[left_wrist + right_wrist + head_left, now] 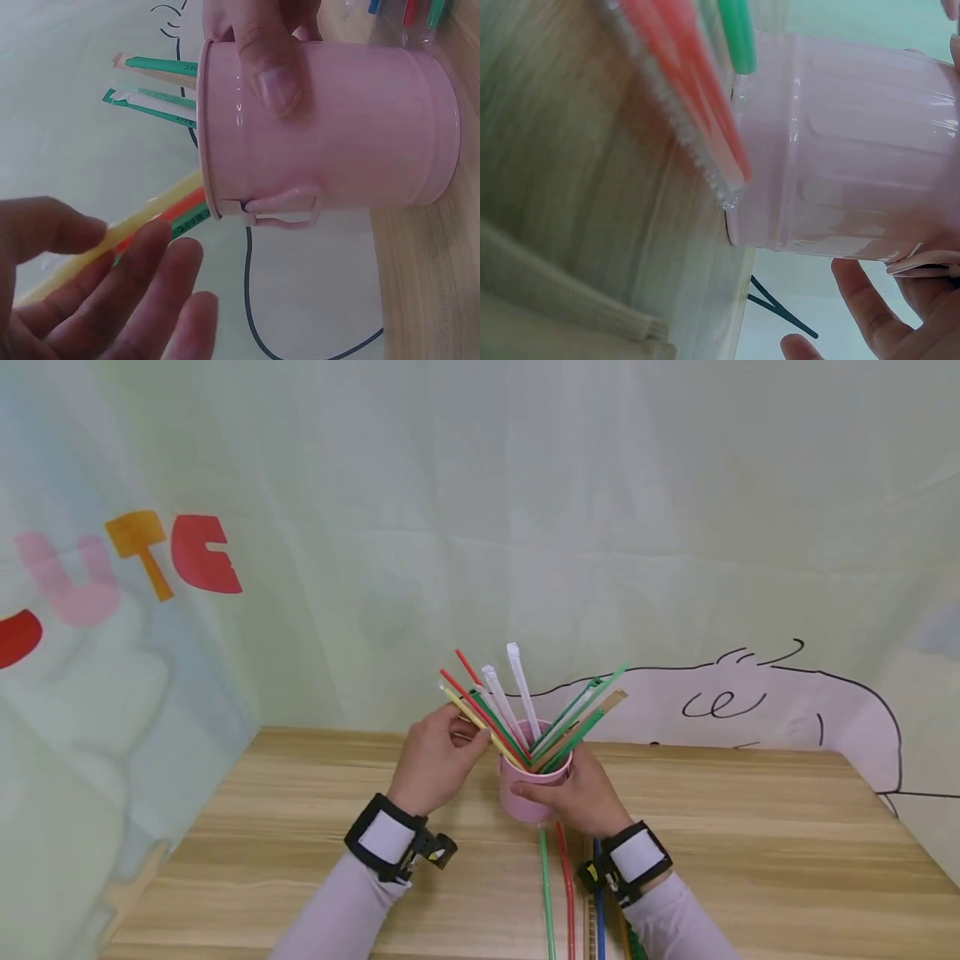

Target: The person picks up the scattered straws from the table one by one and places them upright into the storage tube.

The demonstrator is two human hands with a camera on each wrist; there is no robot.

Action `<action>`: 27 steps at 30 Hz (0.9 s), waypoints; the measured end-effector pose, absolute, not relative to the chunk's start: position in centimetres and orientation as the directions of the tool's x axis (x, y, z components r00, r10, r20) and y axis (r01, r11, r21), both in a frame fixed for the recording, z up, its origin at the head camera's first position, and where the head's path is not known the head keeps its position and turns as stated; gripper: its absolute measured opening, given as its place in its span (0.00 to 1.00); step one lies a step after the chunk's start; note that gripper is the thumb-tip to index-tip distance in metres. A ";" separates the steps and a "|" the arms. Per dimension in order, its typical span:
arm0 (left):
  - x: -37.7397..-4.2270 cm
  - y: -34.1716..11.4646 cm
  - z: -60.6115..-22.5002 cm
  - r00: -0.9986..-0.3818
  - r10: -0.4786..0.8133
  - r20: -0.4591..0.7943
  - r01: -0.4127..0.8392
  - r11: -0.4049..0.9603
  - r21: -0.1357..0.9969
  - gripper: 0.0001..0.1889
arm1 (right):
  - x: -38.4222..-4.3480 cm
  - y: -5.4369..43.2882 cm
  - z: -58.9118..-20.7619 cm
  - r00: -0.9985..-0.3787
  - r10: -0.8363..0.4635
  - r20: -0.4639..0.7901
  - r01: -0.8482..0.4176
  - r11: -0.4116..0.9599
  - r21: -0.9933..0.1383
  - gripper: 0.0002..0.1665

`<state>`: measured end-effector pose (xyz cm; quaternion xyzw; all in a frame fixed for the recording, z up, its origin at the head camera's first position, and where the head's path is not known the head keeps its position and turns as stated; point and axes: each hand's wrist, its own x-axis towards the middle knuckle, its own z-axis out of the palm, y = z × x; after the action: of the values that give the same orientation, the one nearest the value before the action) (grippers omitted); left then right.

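Observation:
A pink metal bucket (pixel 517 802) stands on the wooden table, holding several straws that fan out above its rim. My right hand (pixel 592 795) grips the bucket's right side, its thumb across the front. My left hand (pixel 433 760) pinches a yellow straw (pixel 463 707) between thumb and fingers at the bucket's left; the straw's lower end is inside. Beside it lean red straws (pixel 452 678) and a green-wrapped straw (pixel 187 222). White-wrapped straws (pixel 519 681) rise in the middle, and green (pixel 617 675) and brown (pixel 615 700) ones tilt right. The bucket's small handle (pixel 289 221) shows in the left wrist view.
In front of the bucket, a green straw (pixel 547 893), a red straw (pixel 567 893), a brown one (pixel 589 914) and a blue one (pixel 600 910) lie on the table (pixel 300 860). A printed cloth backdrop (pixel 375 568) hangs behind the table.

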<state>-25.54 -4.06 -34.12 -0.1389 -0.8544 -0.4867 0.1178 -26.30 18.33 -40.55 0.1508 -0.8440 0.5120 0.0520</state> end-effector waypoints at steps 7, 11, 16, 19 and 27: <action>-25.7 -4.3 -34.3 -0.943 0.199 0.265 0.331 0.529 0.781 0.17 | -26.3 18.5 -40.7 -0.943 -0.216 0.253 -0.323 0.416 -0.850 0.47; -25.9 -4.5 -34.6 -0.950 0.244 0.195 0.302 0.561 0.771 0.22 | -26.4 18.4 -40.6 -0.939 -0.229 0.255 -0.330 0.402 -0.854 0.48; -26.0 -4.2 -35.6 -0.942 0.316 0.113 0.281 0.561 0.779 0.32 | -26.4 18.4 -40.7 -0.932 -0.246 0.266 -0.346 0.386 -0.855 0.46; -26.3 -3.8 -36.5 -0.925 0.363 0.112 0.305 0.533 0.789 0.42 | -26.4 18.5 -40.8 -0.932 -0.245 0.268 -0.349 0.393 -0.851 0.45; -27.3 -1.8 -39.3 -0.899 0.392 0.193 0.354 0.395 0.847 0.48 | -26.2 18.8 -40.8 -0.928 -0.245 0.280 -0.363 0.434 -0.825 0.43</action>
<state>-27.31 -1.81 -39.31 -0.2235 -0.8351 -0.5023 -0.0188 -26.20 18.75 -40.75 0.1797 -0.8446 0.5009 0.0589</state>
